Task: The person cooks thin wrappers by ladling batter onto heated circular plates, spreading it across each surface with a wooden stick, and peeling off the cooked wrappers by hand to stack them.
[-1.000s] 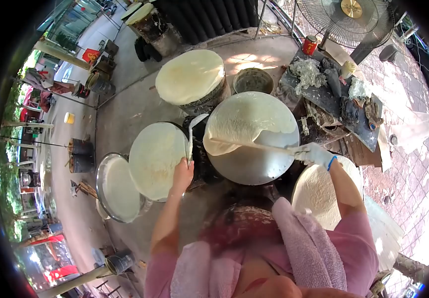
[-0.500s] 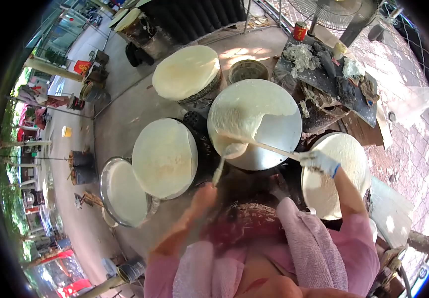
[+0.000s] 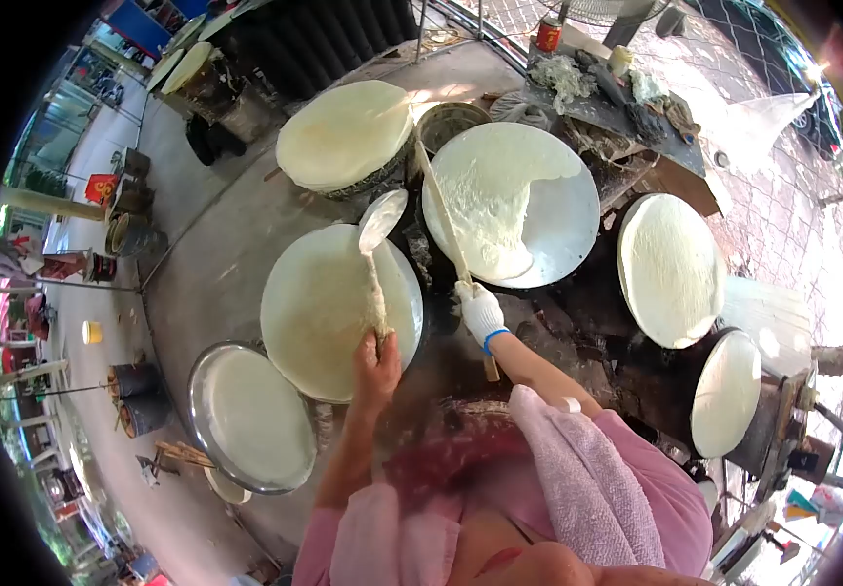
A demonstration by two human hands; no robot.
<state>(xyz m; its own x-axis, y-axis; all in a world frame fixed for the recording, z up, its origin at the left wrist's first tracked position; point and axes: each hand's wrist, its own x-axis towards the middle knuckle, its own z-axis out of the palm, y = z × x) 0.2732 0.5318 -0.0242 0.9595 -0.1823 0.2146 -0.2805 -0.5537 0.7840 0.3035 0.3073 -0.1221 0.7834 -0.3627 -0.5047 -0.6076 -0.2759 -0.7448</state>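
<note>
My left hand [image 3: 377, 366] is closed round the handle of a ladle [image 3: 382, 221], whose pale-coated bowl is raised over the right edge of a round griddle covered with batter [image 3: 328, 308]. My right hand [image 3: 481, 311], in a white glove with a blue cuff, grips a long wooden stick [image 3: 442, 203]. The stick stands along the left edge of a metal griddle [image 3: 568, 220]. Batter [image 3: 475, 195] coats that griddle's left and upper parts, while its lower right shows bare metal.
A basin of white batter [image 3: 255, 418] stands at lower left. Another covered griddle [image 3: 345, 137] and a dark bowl [image 3: 451, 127] are beyond. Two coated rounds [image 3: 670, 271] [image 3: 726, 394] lie at right, near a cluttered board [image 3: 602, 98] with a red can [image 3: 548, 35].
The ladle has moved left and up, away from the metal griddle. My right hand has moved left, turning the stick from across the griddle to its left edge. The view has shifted.
</note>
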